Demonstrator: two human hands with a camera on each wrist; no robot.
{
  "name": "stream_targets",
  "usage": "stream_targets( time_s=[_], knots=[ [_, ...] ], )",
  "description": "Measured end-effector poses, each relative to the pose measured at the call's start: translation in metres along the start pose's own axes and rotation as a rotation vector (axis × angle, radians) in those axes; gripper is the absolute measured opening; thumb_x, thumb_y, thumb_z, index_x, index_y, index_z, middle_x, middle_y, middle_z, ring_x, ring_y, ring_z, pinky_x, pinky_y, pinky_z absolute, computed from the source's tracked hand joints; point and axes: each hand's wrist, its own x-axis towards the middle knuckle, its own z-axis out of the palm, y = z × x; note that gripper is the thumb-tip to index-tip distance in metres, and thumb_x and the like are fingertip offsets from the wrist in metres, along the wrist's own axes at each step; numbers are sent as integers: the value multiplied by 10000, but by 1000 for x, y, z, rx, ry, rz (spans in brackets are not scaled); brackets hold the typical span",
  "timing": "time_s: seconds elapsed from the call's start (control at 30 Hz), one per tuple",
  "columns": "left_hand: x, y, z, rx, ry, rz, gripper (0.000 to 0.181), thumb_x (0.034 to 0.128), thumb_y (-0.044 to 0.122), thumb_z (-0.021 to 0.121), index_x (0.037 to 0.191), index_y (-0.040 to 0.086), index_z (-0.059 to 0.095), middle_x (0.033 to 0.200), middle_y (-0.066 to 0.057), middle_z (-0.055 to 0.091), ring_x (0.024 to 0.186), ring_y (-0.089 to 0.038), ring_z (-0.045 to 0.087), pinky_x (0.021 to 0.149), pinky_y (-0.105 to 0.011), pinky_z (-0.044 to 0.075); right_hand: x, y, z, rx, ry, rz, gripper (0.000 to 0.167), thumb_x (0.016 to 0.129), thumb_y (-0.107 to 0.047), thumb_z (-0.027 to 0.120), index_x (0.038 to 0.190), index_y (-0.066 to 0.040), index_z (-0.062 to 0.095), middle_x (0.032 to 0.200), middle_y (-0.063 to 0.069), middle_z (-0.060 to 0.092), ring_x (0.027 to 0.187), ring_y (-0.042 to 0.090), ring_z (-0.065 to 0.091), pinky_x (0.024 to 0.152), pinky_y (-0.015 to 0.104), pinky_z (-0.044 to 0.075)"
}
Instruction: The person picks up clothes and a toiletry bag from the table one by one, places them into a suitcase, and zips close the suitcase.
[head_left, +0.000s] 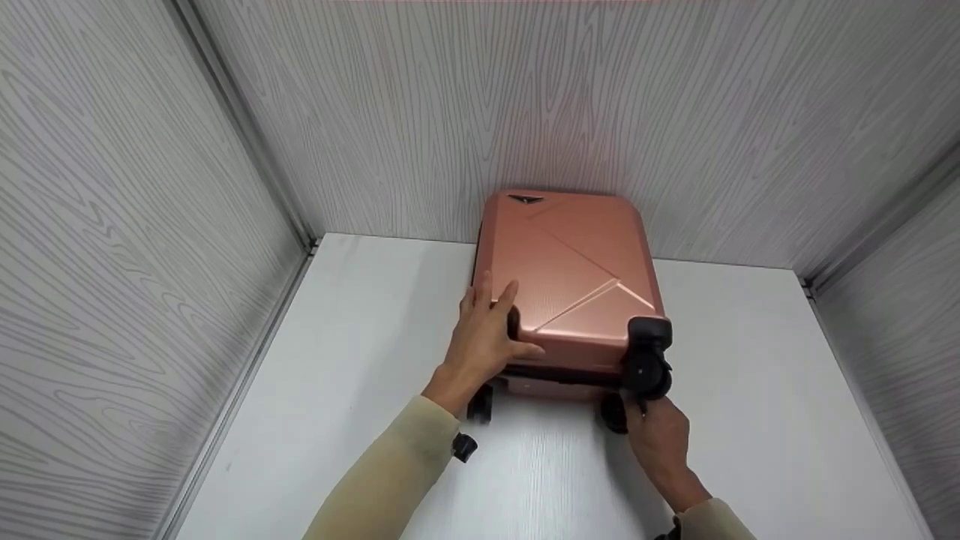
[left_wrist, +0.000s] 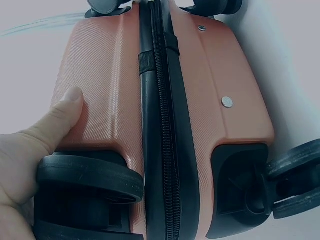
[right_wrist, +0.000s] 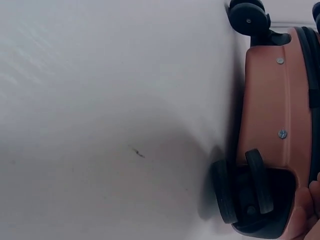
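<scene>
A rose-gold hard-shell suitcase (head_left: pixel 570 262) lies flat, its wheeled end towards me. My left hand (head_left: pixel 480 337) rests on its near left corner, fingers spread along the top shell and thumb against the end face, beside a black wheel (left_wrist: pixel 90 177). At the near right corner my right hand (head_left: pixel 660 435) holds the suitcase's edge with curled fingers, below the upper wheel (head_left: pixel 646 371). Those fingertips are partly hidden in the head view; in the right wrist view, fingers (right_wrist: pixel 302 202) show beside the zipper. A black zipper (left_wrist: pixel 165 115) runs along the end face between the shells.
The suitcase lies on a white surface (head_left: pixel 375 322), its far end close to the grey wood-grain back panel (head_left: pixel 450 112). Similar panels stand to the left (head_left: pixel 112 225) and right (head_left: pixel 900 322). A small black object (head_left: pixel 464 448) shows beside the left sleeve.
</scene>
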Motion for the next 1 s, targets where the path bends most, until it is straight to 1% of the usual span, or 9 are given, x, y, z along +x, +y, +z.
stream_targets(
  time_s=[0.07,0.17,0.27,0.47,0.57,0.67,0.83,1.0],
  knots=[
    [0,0,0,1,2,-1,1209,717,617,900,1690,263,275,1778,-158,54,1603,-490,143,1142,-629,436,0,-2,0,3,-4,-39,134,914,-84,781,858,-25,675,713,149,655,617,316,622,571,547,487],
    [0,0,-1,1,4,-6,1211,714,619,900,1689,266,277,1779,-155,55,1604,-483,143,1143,-626,435,0,-4,1,9,6,-74,95,908,-56,776,924,-13,694,755,179,679,665,370,670,588,567,502],
    [0,0,-1,-2,5,-10,1210,712,621,899,1689,267,279,1779,-153,52,1605,-481,143,1146,-622,434,0,-4,2,14,13,-96,100,895,-50,782,926,-11,695,753,193,681,674,403,681,585,577,503],
    [0,0,0,-13,-6,-17,1218,710,622,897,1692,273,267,1783,-140,35,1611,-470,125,1143,-633,431,0,-4,4,13,3,-119,98,890,-72,799,922,-33,715,756,205,690,685,410,695,582,577,509],
    [0,1,0,-6,-5,-16,1220,710,623,897,1692,273,265,1782,-141,35,1609,-476,132,1137,-632,439,0,-4,6,5,-8,-133,99,891,-75,803,880,-61,706,737,172,682,661,373,681,575,556,507],
    [0,1,1,-7,-1,-15,1217,711,624,896,1692,273,268,1782,-140,41,1606,-480,141,1133,-632,443,0,-7,8,-7,-25,-162,152,900,-71,793,810,-91,672,693,104,647,607,297,625,552,504,492],
    [-1,0,1,6,11,13,1192,731,628,878,1690,254,277,1775,-162,69,1592,-510,159,1119,-626,461,-1,-17,12,0,-32,-222,153,899,-48,784,800,-100,680,678,13,629,587,205,591,539,419,486],
    [-2,-1,1,10,20,21,1188,734,624,878,1688,243,282,1772,-174,75,1584,-524,171,1111,-624,469,-1,-20,16,10,-19,-261,167,885,-52,796,798,-103,664,673,15,638,565,216,602,529,422,485]
  ],
)
